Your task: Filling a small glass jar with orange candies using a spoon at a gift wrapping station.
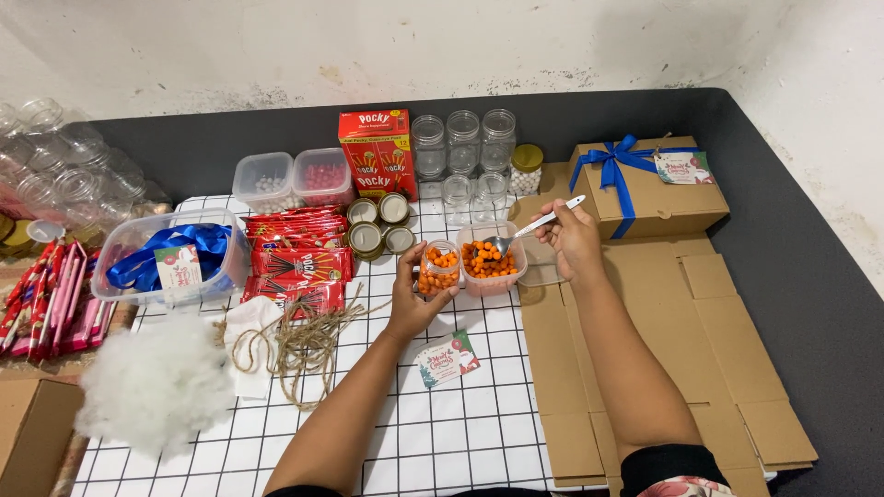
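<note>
The left hand point(412, 299) wraps its fingers around a small clear glass jar point(439, 269) that is already well filled with round orange candies, holding it upright just above the white grid-patterned table cover point(460, 414) and touching, or nearly touching, the side of a clear plastic tub of the same orange candies point(492, 260). The right hand point(573, 241) pinches the handle of a white-handled metal spoon point(534, 225) between thumb and fingers, closed firmly on it, with the bowl of the spoon dipped into the tub's candies. Judging from this, the step in hand is scooping candies out of the tub into the jar, and the jar looks close to full. The next move would call for lifting a level spoonful, carrying it the short way left over the jar's narrow mouth, and tipping it gently so nothing rolls off onto the cover; the jar needs to be held steady and close to the tub. Behind them stand empty clear glass jars point(463, 140), gold metal lids point(379, 225), and a red snack box point(377, 153). A brown cardboard gift box tied with blue ribbon point(645, 184) sits to the right, above flat brown cardboard sheets point(700, 350). A small printed gift card point(447, 359) lies just below the left hand, with a tangle of brown twine point(295, 345) further left.
</note>
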